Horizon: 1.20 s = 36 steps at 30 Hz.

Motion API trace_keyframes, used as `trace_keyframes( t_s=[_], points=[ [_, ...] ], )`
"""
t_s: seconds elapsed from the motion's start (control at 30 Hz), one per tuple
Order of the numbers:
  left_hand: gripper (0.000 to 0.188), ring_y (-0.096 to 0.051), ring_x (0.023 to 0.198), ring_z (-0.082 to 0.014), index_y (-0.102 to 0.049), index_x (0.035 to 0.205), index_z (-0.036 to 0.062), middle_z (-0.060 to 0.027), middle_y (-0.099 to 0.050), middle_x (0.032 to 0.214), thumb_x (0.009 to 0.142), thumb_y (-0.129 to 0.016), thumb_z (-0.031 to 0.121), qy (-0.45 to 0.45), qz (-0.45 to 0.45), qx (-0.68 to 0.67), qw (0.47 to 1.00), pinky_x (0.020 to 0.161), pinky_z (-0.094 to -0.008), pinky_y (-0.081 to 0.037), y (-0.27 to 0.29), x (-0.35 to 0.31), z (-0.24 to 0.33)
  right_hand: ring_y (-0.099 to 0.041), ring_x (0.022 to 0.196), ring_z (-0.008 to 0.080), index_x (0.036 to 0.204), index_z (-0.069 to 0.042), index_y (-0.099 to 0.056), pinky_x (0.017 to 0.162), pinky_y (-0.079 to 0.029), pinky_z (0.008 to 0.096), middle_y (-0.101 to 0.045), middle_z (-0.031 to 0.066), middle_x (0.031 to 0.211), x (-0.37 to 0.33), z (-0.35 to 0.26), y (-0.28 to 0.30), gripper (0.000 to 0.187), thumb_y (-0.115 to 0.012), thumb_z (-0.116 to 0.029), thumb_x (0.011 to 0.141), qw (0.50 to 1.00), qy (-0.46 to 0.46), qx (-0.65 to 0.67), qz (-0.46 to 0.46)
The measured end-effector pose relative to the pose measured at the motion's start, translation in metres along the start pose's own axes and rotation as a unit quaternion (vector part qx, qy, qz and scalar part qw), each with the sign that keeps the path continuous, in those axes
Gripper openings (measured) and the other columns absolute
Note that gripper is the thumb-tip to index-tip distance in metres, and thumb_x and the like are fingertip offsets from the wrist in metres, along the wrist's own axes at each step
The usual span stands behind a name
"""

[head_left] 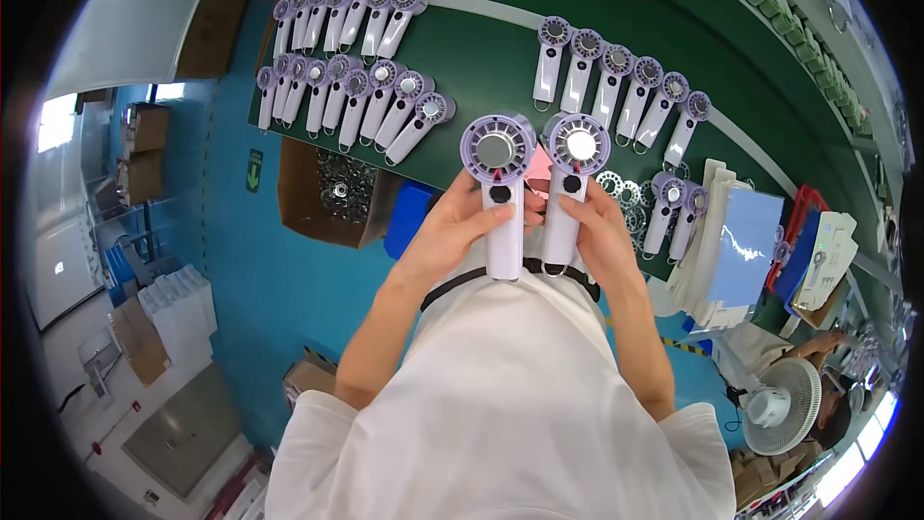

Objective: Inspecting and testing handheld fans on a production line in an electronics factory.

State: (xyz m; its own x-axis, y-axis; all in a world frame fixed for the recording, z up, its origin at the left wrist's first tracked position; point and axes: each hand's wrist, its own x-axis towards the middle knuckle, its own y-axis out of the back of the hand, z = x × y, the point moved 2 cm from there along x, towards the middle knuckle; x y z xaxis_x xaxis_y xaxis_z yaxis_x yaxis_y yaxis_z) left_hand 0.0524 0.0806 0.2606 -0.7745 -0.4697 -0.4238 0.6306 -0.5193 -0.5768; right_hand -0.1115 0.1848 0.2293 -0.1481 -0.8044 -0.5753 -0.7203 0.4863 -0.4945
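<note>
Two lilac handheld fans are held up side by side in front of me, heads away from my body. My left hand (450, 231) is closed round the handle of the left handheld fan (502, 236), its thumb lying on the front below the dark button. The right handheld fan (562, 231) is gripped by my right hand (599, 227), thumb on its front too. Both fans have a round silver centre inside a slotted ring. Behind them shows a small pink piece (539, 171), partly covered by the fans.
On the green table (472, 67) lie rows of similar fans (356, 96) at left and more fans (616, 77) at right. Clear rings (626, 195), a blue sheet (746, 241) and a white pedestal fan (784, 404) are at right. A cardboard box (306, 195) stands below the table's left edge.
</note>
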Motion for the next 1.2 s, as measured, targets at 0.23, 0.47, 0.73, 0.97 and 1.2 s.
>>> trace_keyframes(
  t_s=[0.23, 0.47, 0.73, 0.97, 1.2],
  points=[
    [0.041, -0.064, 0.106, -0.0249, -0.034, 0.128, 0.0015, -0.0170, -0.062, 0.116, 0.094, -0.057, 0.008, -0.011, 0.022, 0.028, 0.999, 0.093, -0.0392, -0.052, -0.009, -0.006, -0.004, -0.060, 0.110, 0.0192, 0.131, -0.002, -0.049, 0.097, -0.047, 0.0350, -0.061, 0.0126, 0.124, -0.017, -0.004, -0.012, 0.042, -0.059, -0.011, 0.091, 1.000, 0.021, 0.009, 0.001],
    [0.046, -0.064, 0.106, -0.0255, -0.032, 0.133, 0.0022, -0.0176, -0.060, 0.119, 0.094, -0.056, 0.004, 0.002, 0.004, 0.033, 0.999, 0.093, -0.0408, -0.052, -0.016, -0.015, 0.012, -0.065, 0.103, 0.0210, 0.128, 0.002, -0.049, 0.090, -0.051, 0.0346, -0.064, 0.0157, 0.119, -0.039, -0.018, -0.029, 0.040, -0.059, -0.008, 0.090, 0.998, 0.048, 0.031, 0.014],
    [0.051, -0.063, 0.107, -0.0275, -0.030, 0.137, 0.0008, -0.0185, -0.059, 0.120, 0.092, -0.054, -0.001, -0.007, -0.015, 0.027, 0.999, 0.093, -0.0428, -0.052, -0.020, -0.023, 0.016, -0.066, 0.102, 0.0243, 0.128, 0.003, -0.049, 0.091, -0.052, 0.0376, -0.064, 0.0180, 0.117, -0.053, -0.029, -0.040, 0.040, -0.057, -0.005, 0.090, 0.999, 0.043, 0.017, 0.021],
    [0.051, -0.063, 0.108, -0.0304, -0.030, 0.137, 0.0003, -0.0203, -0.058, 0.124, 0.092, -0.053, -0.004, 0.010, 0.011, -0.010, 1.000, 0.094, -0.0420, -0.051, -0.033, -0.040, 0.031, -0.066, 0.102, 0.0247, 0.129, 0.004, -0.048, 0.089, -0.054, 0.0366, -0.063, 0.0156, 0.118, -0.058, -0.022, -0.037, 0.043, -0.060, -0.004, 0.089, 0.999, 0.034, 0.033, 0.002],
    [0.045, -0.061, 0.109, -0.0201, -0.035, 0.131, 0.0022, -0.0156, -0.061, 0.118, 0.092, -0.059, 0.003, -0.005, 0.036, 0.030, 0.999, 0.093, -0.0367, -0.051, -0.014, -0.037, 0.019, -0.065, 0.104, 0.0282, 0.130, 0.004, -0.045, 0.091, -0.052, 0.0375, -0.062, 0.0203, 0.120, -0.058, -0.029, -0.043, 0.045, -0.058, -0.004, 0.089, 0.999, 0.021, 0.031, -0.018]
  ],
)
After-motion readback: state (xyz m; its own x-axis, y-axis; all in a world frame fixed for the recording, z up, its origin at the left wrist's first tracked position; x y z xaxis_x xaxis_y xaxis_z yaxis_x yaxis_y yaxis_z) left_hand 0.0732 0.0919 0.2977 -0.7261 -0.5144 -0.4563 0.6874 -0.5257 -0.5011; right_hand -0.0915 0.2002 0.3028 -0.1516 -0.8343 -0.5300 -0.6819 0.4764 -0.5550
